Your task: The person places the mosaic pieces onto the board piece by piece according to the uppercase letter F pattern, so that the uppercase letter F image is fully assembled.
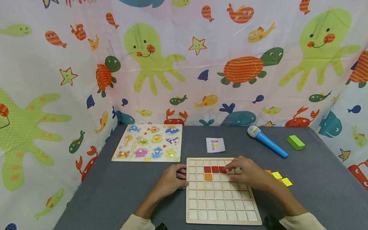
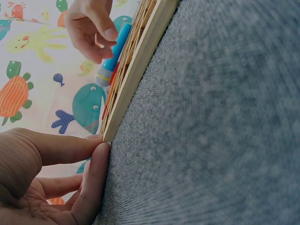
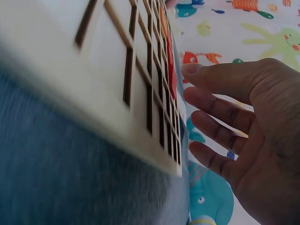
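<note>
A wooden grid board [image 1: 224, 204] lies on the grey table, divided into square cells. Three red tiles [image 1: 215, 169] fill neighbouring cells in its second row, and an orange tile [image 1: 208, 177] sits in the cell below the leftmost one. My left hand [image 1: 171, 180] is at the board's left side, where thumb and a finger pinch its edge in the left wrist view. Over the board's upper right hovers my right hand [image 1: 248, 172], fingertips close by the rightmost red tile. In the right wrist view its fingers are loosely bent, with nothing visible between them.
Behind the board lies a small card [image 1: 215, 145] with a coloured grid pattern. A blue toy microphone [image 1: 270, 143] and a green block [image 1: 296, 142] are at the back right. Loose yellow tiles [image 1: 287, 181] lie beside my right forearm. A sea-animal puzzle [image 1: 148, 143] occupies the back left.
</note>
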`<state>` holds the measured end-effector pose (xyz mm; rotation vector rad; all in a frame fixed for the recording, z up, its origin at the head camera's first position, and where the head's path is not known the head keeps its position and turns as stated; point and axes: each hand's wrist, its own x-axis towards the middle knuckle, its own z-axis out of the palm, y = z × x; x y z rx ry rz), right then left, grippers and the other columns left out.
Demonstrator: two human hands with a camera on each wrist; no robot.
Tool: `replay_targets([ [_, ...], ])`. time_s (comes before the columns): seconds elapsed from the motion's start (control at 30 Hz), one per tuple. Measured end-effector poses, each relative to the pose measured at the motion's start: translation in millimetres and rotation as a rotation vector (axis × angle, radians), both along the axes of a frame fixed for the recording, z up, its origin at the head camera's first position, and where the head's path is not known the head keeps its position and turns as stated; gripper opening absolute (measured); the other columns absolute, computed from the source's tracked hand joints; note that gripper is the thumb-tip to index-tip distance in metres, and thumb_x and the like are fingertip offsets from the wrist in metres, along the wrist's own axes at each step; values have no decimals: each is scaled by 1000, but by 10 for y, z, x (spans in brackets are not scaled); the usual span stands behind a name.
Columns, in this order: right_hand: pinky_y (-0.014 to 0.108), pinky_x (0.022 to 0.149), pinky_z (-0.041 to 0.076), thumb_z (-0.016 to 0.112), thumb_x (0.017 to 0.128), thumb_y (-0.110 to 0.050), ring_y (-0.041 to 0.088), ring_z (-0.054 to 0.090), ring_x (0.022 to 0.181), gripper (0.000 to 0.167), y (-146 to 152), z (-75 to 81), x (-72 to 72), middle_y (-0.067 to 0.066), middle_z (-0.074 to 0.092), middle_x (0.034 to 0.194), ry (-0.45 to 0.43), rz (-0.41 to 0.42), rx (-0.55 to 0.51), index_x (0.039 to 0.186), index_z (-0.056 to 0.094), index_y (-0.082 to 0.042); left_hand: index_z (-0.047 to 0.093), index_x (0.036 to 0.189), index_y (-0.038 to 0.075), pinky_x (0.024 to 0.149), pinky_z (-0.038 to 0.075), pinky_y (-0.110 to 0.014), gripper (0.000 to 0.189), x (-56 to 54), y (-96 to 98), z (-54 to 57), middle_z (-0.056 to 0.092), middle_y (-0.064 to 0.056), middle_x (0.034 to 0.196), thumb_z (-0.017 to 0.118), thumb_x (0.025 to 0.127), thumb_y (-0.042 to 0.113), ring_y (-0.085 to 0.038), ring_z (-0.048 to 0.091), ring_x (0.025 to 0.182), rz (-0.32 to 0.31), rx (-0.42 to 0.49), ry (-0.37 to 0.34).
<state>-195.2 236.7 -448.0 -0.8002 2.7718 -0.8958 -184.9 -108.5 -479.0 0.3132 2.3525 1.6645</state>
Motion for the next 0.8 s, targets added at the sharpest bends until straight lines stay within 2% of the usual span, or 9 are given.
replay_targets([
  [0.17,28,77,53,81,94,-27,17,58,100,33,155,17,46,-7,67,109,2,-36,17,125,76,-17,58,143,-6,69,67,-32,64,-6,-3,-10,62,-16,121,83,83,-5,-25,66,105,-2,-7,-5],
  [0.37,34,82,55,83,93,-29,17,57,103,34,328,37,82,-7,69,112,7,-90,40,124,76,-17,59,142,-7,69,67,-33,64,-11,1,-26,63,-16,120,83,83,-6,-25,66,104,-3,-11,-4],
  [0.6,33,80,55,86,90,-25,15,59,101,37,537,25,119,-8,71,113,71,-135,64,124,77,-16,59,142,-6,69,67,-33,65,-11,6,-44,63,-16,120,83,83,-5,-25,67,104,0,-9,-4],
  [0.8,36,87,57,86,90,-26,16,60,106,36,697,9,128,-8,72,117,69,-179,111,124,77,-17,58,143,-6,69,67,-33,64,-5,3,-41,62,-16,120,83,84,-5,-25,67,104,0,-18,6],
])
